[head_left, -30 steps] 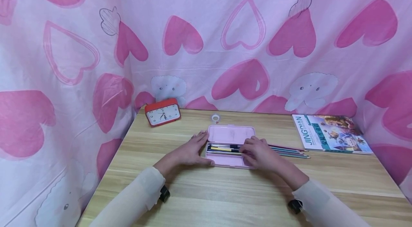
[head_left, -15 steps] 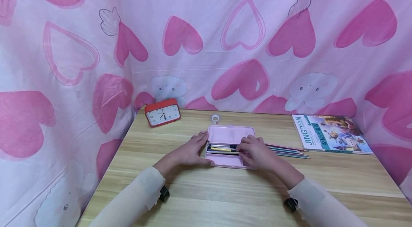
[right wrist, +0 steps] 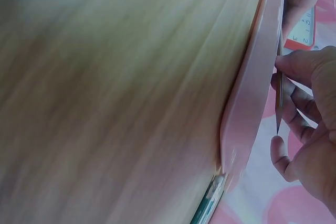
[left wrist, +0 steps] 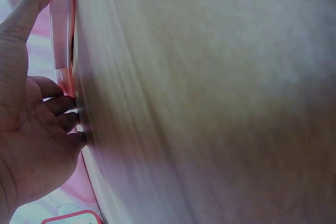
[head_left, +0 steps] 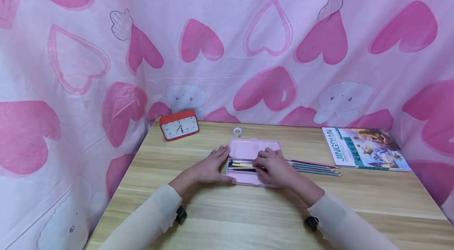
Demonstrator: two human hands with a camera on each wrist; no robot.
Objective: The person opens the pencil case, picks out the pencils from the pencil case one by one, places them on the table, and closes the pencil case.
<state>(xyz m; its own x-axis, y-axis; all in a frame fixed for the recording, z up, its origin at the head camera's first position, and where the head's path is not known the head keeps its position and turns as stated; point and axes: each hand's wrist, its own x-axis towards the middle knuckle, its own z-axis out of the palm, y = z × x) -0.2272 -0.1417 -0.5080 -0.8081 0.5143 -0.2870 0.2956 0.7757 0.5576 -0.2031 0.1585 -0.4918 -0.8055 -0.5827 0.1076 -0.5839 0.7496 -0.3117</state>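
An open pink pencil case (head_left: 248, 179) lies mid-table, its lid (head_left: 244, 148) tipped back. Several pens and pencils (head_left: 239, 163) lie inside it. My left hand (head_left: 211, 166) spans the case's left end, thumb at the front corner and fingers by the lid, holding it. In the right wrist view, my right hand (right wrist: 310, 114) pinches a thin pencil (right wrist: 279, 100) between thumb and fingers, over the case, its pointed end toward the little finger. From the head view, that hand (head_left: 274, 167) covers the right part of the case.
Several coloured pencils (head_left: 315, 168) lie on the table right of the case. A magazine (head_left: 367, 148) rests at the back right. A red alarm clock (head_left: 179, 125) stands at the back left, and a small tape roll (head_left: 237, 131) sits behind the case.
My right hand has slid a little to the left over the case, the pencil in its fingers. The left hand and the case have stayed in place.
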